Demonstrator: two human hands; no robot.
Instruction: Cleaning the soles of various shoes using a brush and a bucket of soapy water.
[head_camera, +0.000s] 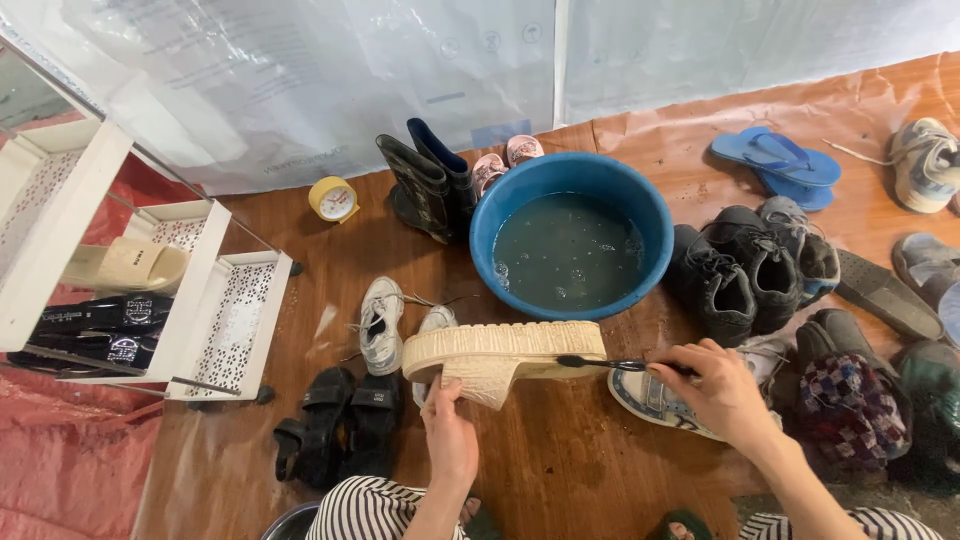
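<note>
Two hands share one cream sandal (500, 355), which lies just in front of the blue basin (570, 245), long axis left to right. Left hand (450, 432) grips its strap from below; right hand (722, 392) pinches a dark toothbrush (620, 364) touching the sole's right end.

One head-worn camera looks steeply down, close above the floor (560, 470).
</note>
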